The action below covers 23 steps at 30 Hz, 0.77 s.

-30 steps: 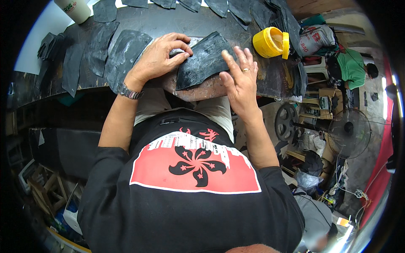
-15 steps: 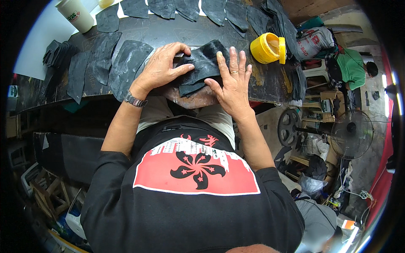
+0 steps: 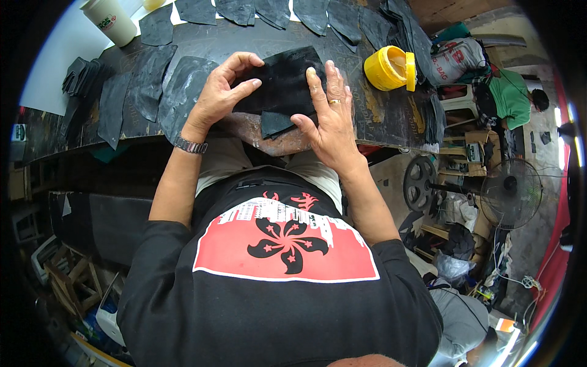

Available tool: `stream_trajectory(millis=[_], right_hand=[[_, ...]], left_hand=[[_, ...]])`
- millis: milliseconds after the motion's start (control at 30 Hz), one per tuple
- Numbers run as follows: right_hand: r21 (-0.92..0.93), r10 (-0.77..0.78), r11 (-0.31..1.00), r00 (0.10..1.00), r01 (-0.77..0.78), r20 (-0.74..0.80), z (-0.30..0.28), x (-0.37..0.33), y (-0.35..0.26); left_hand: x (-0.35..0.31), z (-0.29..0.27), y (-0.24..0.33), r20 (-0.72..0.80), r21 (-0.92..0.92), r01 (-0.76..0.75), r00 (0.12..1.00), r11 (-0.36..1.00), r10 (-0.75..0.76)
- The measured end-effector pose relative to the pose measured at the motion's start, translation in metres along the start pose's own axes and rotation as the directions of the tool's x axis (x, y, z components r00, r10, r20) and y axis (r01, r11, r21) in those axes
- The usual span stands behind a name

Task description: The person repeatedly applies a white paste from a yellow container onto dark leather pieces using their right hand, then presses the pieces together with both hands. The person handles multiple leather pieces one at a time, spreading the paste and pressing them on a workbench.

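Observation:
A black leather-like piece [image 3: 284, 79] lies between my hands, its far corner pointing away from me. My left hand [image 3: 221, 95] has its curled fingers and thumb on the piece's left edge. My right hand [image 3: 333, 125] is open along the right edge, fingers stretched out, index fingertip on the piece and thumb apart. Under its near side, a smaller dark piece [image 3: 276, 124] shows, resting on a worn brownish board [image 3: 286, 145] at the table's near edge. The undersides of the piece are hidden.
To the right stands an open yellow tub [image 3: 384, 70]. Several dark cut pieces line the far side, and larger ones [image 3: 150, 82] lie at left beside a folded stack [image 3: 82, 76]. A white cup [image 3: 109, 23] stands far left. A person in green [image 3: 510, 101] and a fan [image 3: 510, 186] are at right.
The black piece has shifted slightly away and left and lies flatter to view, showing more of the smaller piece and board. My left hand has moved left; my right hand slightly left.

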State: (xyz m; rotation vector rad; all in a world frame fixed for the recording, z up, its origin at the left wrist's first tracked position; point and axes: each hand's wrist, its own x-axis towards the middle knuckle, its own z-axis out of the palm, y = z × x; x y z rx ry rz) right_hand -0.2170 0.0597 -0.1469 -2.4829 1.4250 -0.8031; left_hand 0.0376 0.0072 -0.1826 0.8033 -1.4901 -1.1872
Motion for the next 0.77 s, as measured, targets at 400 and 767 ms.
stream_trajectory(millis=[400, 767], right_hand=[[0.047, -0.033, 0.998, 0.997, 0.030, 0.063, 0.006, 0.007, 0.005], [0.102, -0.005, 0.995, 1.000, 0.007, -0.017, 0.007, 0.014, 0.015]], left_hand=[[0.000, -0.004, -0.002, -0.088, -0.130, -0.002, 0.996, 0.992, -0.009], [-0.002, -0.008, -0.018, -0.135, -0.131, -0.116, 0.986, 0.985, 0.098]])
